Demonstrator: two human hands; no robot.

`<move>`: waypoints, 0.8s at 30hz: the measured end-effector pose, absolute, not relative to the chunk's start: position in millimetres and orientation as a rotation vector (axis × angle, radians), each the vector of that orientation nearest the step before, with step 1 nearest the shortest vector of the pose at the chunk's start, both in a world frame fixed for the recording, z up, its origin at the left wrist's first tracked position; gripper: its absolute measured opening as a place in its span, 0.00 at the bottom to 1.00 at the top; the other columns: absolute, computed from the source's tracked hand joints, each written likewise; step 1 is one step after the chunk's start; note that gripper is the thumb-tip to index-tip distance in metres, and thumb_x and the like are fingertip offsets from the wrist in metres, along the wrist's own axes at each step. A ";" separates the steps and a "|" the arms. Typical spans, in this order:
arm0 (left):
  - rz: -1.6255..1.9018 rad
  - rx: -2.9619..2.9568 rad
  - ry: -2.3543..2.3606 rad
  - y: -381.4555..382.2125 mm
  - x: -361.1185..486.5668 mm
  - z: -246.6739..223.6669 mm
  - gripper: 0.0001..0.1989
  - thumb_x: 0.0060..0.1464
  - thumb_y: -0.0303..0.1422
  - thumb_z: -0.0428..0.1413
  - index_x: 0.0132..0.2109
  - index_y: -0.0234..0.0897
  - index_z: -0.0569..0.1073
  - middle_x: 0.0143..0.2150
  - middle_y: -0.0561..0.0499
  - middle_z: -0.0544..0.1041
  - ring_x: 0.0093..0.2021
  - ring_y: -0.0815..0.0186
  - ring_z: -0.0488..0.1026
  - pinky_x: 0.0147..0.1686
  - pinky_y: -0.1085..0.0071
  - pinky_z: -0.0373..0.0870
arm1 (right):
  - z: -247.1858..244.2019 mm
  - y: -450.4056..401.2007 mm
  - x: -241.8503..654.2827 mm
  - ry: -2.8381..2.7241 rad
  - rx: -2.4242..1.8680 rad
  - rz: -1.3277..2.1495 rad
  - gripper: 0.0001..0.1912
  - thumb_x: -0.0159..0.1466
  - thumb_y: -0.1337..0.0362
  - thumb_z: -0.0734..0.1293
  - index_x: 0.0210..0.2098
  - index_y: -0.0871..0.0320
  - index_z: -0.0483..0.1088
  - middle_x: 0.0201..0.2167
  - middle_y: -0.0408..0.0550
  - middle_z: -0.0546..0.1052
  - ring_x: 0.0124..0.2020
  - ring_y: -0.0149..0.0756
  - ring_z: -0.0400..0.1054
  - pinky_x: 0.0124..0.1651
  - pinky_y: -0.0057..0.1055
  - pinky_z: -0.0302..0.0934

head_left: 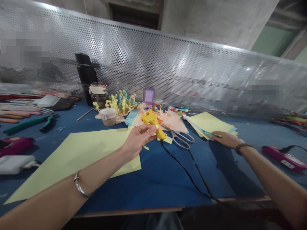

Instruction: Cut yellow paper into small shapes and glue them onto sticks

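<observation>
My left hand [136, 139] is closed on a yellow hot glue gun [161, 132], fingertips at its handle. The gun is held above the table, a black cord running from its lower end toward the table's front edge. Just right of it lie scissors [183, 139] with grey handles, blades partly hidden. My right hand [225, 139] rests at the front edge of a stack of pale yellow and coloured paper [208, 123]. From its fingers a slim green pen-like stick [212, 134] points left over the sheets. The fingers of this hand are partly hidden.
A large yellow sheet [88, 150] lies at left. Behind stand a small tub [108, 117], yellow and blue paper flowers [122, 100], a jar [98, 95] and a black bottle [86, 76]. Green pliers [31, 124] lie left; a purple power strip [285, 158] lies right. A perforated metal panel [203, 70] borders the back.
</observation>
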State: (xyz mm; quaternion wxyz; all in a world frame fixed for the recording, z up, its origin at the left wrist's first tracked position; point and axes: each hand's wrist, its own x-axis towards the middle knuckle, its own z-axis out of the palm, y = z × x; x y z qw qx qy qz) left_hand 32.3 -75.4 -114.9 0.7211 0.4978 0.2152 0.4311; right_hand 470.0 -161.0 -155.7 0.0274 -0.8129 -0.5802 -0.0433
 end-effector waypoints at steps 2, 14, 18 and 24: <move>0.946 1.100 0.480 -75.9 32.2 -114.8 0.09 0.43 0.34 0.65 0.31 0.33 0.78 0.36 0.49 0.78 0.39 0.65 0.74 0.49 0.62 0.67 | -150.7 -163.9 470.9 -1.817 -2.478 -0.140 0.32 0.58 0.45 0.60 0.53 0.61 0.68 0.54 0.57 0.71 0.54 0.54 0.66 0.53 0.44 0.61; 0.953 1.117 0.459 -76.7 32.2 -114.4 0.08 0.44 0.34 0.64 0.32 0.34 0.78 0.37 0.50 0.78 0.40 0.65 0.74 0.48 0.63 0.69 | -142.2 -182.7 442.4 -2.090 -2.361 -0.448 0.21 0.64 0.54 0.57 0.46 0.55 0.73 0.45 0.52 0.78 0.44 0.51 0.73 0.43 0.41 0.64; 0.954 1.116 0.459 -76.7 32.2 -114.5 0.08 0.44 0.34 0.64 0.32 0.34 0.78 0.36 0.50 0.78 0.39 0.66 0.74 0.48 0.63 0.69 | -146.4 -181.7 437.4 -2.186 -2.366 -0.515 0.20 0.65 0.58 0.55 0.48 0.56 0.72 0.45 0.54 0.77 0.43 0.50 0.73 0.43 0.40 0.65; 0.949 1.123 0.484 -76.5 32.4 -115.0 0.08 0.43 0.34 0.65 0.30 0.34 0.78 0.35 0.50 0.78 0.39 0.65 0.74 0.48 0.62 0.69 | -152.5 -186.5 435.4 -2.146 -2.429 -0.640 0.21 0.67 0.58 0.52 0.51 0.56 0.70 0.47 0.56 0.77 0.43 0.51 0.73 0.41 0.41 0.65</move>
